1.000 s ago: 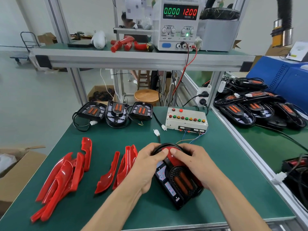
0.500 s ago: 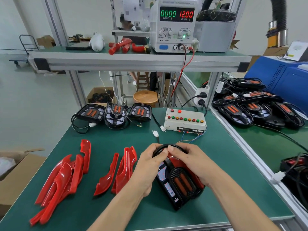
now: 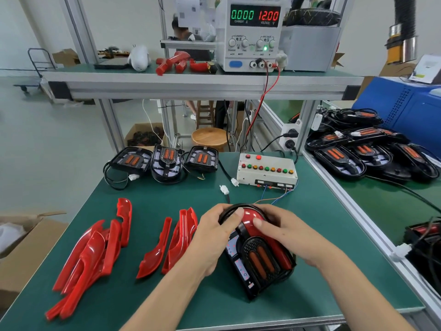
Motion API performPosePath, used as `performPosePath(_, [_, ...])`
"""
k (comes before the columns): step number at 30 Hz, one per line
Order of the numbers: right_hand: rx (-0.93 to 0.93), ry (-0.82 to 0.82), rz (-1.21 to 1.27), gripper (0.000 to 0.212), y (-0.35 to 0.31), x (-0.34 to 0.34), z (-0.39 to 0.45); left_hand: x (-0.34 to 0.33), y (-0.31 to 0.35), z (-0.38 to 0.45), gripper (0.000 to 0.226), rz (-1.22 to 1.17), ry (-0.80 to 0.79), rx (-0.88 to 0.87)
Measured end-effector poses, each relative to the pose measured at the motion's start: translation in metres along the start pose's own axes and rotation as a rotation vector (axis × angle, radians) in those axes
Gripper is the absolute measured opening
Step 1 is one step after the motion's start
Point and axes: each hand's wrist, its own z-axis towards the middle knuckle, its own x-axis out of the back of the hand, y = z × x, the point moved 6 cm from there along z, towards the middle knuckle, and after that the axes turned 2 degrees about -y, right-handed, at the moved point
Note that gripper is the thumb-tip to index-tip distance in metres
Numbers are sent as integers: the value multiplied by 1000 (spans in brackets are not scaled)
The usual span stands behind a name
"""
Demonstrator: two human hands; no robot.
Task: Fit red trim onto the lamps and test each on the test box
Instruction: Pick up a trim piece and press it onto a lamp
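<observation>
A black lamp [image 3: 259, 259] with two orange bars lies on the green mat near the front. A red trim piece [image 3: 249, 217] sits over its far curved end. My left hand [image 3: 212, 237] grips the lamp's left rim, thumb pressing on the trim. My right hand [image 3: 284, 231] curls over the right side, thumb on the red trim too. The white test box [image 3: 267, 170] with coloured buttons stands behind, its white plug [image 3: 224, 189] lying loose on the mat. Loose red trims lie in a pile [image 3: 93, 254] at left and a smaller group [image 3: 171, 242] beside my left hand.
Three untrimmed lamps [image 3: 167, 161] sit at the mat's far edge. A power supply [image 3: 253, 32] on the upper shelf reads 0.000 and 12.00. Several lamps [image 3: 365, 149] are heaped on the right bench. A cardboard box [image 3: 21, 247] stands at left.
Both thumbs have kept pressing along the red trim at the lamp's far end; the lamp has hardly shifted. Nothing else on the mat has moved.
</observation>
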Motion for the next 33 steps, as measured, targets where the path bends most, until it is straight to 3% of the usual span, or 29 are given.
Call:
performPosePath(2, [-13,-78,7,38,12,6,-12,3,-2,0,36,11,0,0])
performPosePath(5, [6,-113,78,37,32,11,-30,6,-6,1,27,2,39,30])
performPosePath(9, [8,-59,102,43,50,15,-49,7,-8,2,25,-91,59,107])
performPosePath(12, [-42,-20,70,30,59,14,-56,8,-11,2,26,-153,52,169])
performPosePath(22, [-9,26,-24,27,61,10,-59,4,-22,8,24,-117,94,232])
performPosePath(25, [-44,87,10,27,63,13,-59,4,-18,9,22,50,123,196])
performPosePath(29, [-103,131,60,22,64,15,-61,11,-4,-2,43,355,117,42])
performPosePath(33, [-158,146,-15,20,62,14,-63,57,24,-16,14,628,335,-162])
